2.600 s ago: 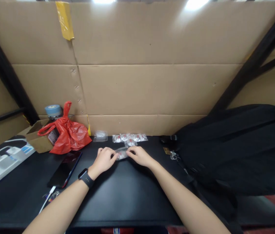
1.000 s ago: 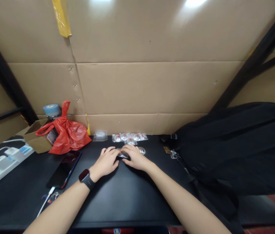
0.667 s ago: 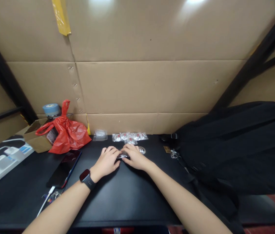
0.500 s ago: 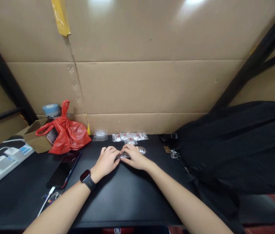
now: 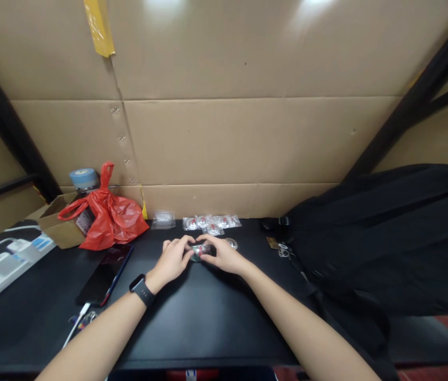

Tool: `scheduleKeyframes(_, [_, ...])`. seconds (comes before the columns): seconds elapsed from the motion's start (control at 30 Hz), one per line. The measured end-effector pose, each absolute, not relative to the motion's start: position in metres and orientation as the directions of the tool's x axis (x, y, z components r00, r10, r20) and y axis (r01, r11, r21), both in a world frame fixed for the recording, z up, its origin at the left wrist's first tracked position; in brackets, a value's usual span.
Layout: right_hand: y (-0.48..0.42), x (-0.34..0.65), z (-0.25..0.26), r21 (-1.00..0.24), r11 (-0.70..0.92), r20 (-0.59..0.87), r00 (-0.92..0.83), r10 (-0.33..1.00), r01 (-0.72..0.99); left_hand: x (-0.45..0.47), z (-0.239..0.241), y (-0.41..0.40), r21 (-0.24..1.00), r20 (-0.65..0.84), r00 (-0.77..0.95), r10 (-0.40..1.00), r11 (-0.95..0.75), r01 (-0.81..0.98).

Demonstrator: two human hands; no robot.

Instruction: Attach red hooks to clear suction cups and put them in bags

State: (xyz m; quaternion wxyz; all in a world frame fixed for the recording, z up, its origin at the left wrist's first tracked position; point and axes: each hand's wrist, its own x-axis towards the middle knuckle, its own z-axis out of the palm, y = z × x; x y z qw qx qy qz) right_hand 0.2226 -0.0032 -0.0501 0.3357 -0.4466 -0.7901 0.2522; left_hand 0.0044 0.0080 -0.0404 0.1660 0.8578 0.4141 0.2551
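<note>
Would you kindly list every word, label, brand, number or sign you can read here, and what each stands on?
No text can be read anywhere in this view.
Blue lid: marking on top, too blurred to read.
Cardboard box: pale patch on its side, too blurred to read.
White power strip: blue patches, no legible lettering.
Held clear packet and row of clear packets: red marks, too small to read.
</note>
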Motion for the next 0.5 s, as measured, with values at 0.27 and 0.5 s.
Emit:
scheduleKeyframes(0.27, [-0.0037, 0.2229, -0.0491, -0.717, 0.405, 0.261, -0.321, 0.911, 0.567, 0.0019, -0.0388, 0.0094, 0.512, 0.254, 0.524, 0.813, -0.573, 0.64])
scheduleKeyframes(0.5, [-0.0029, 0.2221, -0.0443, -0.872, 0.347, 0.264, -0.266, 0.927, 0.346, 0.0007, -0.0341, 0.0129, 0.72, 0.275, 0.461, 0.844, -0.499, 0.482])
